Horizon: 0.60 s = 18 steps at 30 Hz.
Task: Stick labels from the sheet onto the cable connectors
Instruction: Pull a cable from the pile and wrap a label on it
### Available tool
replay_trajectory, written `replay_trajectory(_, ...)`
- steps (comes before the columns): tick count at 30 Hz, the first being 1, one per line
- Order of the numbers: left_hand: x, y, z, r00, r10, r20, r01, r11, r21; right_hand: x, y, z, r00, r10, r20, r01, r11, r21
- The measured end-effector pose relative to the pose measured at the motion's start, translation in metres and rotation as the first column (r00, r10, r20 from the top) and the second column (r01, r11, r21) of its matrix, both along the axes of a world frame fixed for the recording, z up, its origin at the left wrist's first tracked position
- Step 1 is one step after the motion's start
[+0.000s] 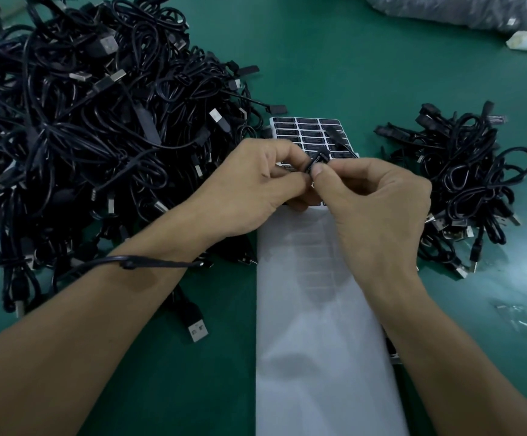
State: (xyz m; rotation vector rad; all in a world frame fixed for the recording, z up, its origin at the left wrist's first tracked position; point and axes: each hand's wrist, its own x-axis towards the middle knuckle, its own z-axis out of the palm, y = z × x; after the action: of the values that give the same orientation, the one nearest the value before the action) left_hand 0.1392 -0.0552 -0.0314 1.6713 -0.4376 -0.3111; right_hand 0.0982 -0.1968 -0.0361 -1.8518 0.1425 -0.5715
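Both grips, left hand (256,184) and right hand (375,202), pinch tight on one cable connector (317,160) — likely light, rigid, best held by its sides — flimsy label sheet (306,127) just beyond the grip.

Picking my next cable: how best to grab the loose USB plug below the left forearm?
Pinch the USB plug across its black housing's long sides, from above: it lies flat, apart from the pile, metal end nearest you, cord running back toward the forearm.
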Motion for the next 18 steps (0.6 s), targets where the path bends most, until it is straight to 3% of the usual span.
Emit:
replay_trajectory(8,-0.0014,0.0004,0.0009,1.0,0.005,-0.001,-0.005,1.0,-0.013,-0.0019,0.0006,0.0009,1.0,-0.008,0.023,0.008,1.0,-0.016)
replay_trajectory(13,-0.0005,0.0009,-0.0001,1.0,0.002,0.014,-0.002,1.0,0.003,-0.0028,-0.0036,0.0013,0.996,-0.094,-0.003,0.094,0.996,0.005)
replay_trajectory(18,0.0017,0.0015,-0.0008,1.0,-0.003,0.031,0.003,1.0,-0.01,-0.0007,-0.0046,-0.002,1.0,-0.019,-0.02,0.019,0.999,0.028)
